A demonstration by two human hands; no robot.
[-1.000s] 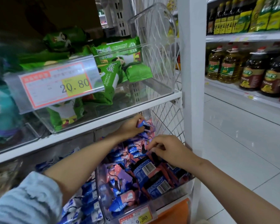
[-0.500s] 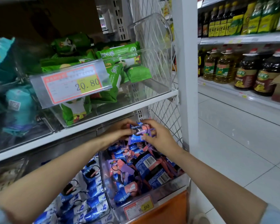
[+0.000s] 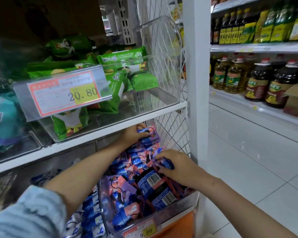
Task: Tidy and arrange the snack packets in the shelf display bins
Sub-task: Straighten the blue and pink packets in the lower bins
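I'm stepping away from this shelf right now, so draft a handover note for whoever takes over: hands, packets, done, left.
Left hand: grips a blue-and-pink packet at the back of the lower bin, just under the shelf board.
Right hand: pinches a blue packet on the pile's right side.
Done: nothing plainly finished; the front packets lie jumbled, some barcode-up.
Left: place both held packets, then straighten the front of the pile.

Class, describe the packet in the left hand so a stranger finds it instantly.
Find the white shelf under the green packets. Beneath it, a clear bin holds blue-and-pink packets. Yours is the rearmost packet, gripped by the left hand; the right hand holds a nearer packet.
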